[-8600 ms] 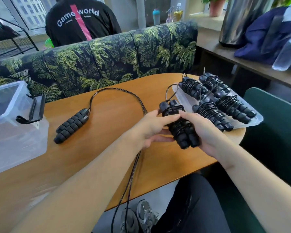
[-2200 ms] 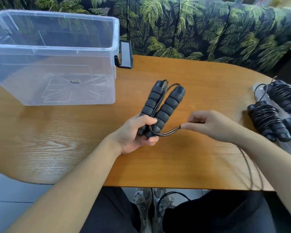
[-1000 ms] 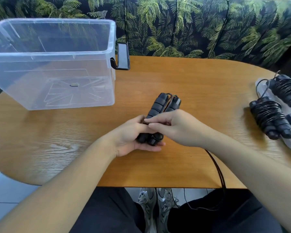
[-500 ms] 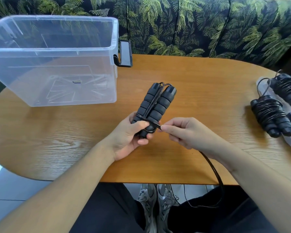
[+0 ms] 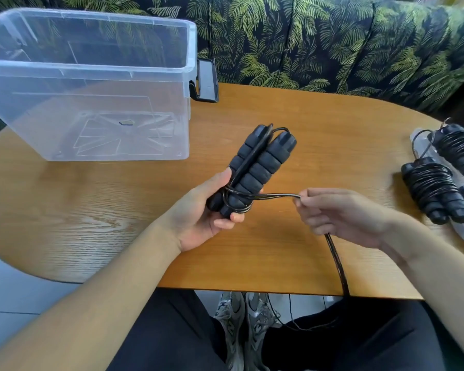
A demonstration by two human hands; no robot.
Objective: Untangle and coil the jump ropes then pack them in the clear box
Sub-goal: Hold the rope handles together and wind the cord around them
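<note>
While your left hand is clamping both handles together right of the box, your right hand is pinching the cord taut for wrapping.

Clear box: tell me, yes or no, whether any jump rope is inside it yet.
No: the clear box holds no rope; the finished coiled ropes lie at the table's right edge.
</note>
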